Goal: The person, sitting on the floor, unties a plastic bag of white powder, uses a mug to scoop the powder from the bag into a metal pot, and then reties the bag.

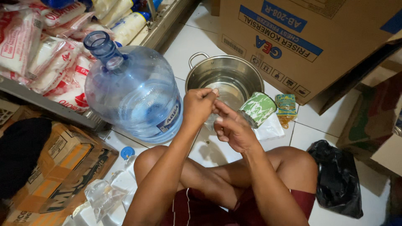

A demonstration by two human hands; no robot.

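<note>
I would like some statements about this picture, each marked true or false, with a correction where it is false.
1. The large blue water jug lies tilted on the floor with its neck uncapped. True.
2. The steel pot is full of rice. False: it looks empty apart from perhaps a little clear liquid.
3. The left hand and right hand are close together in front of the pot. True.
4. The green and white mug stands upright on a shelf. False: it lies tipped beside the pot.
5. A black plastic bag lies on the tiled floor. True.
</note>
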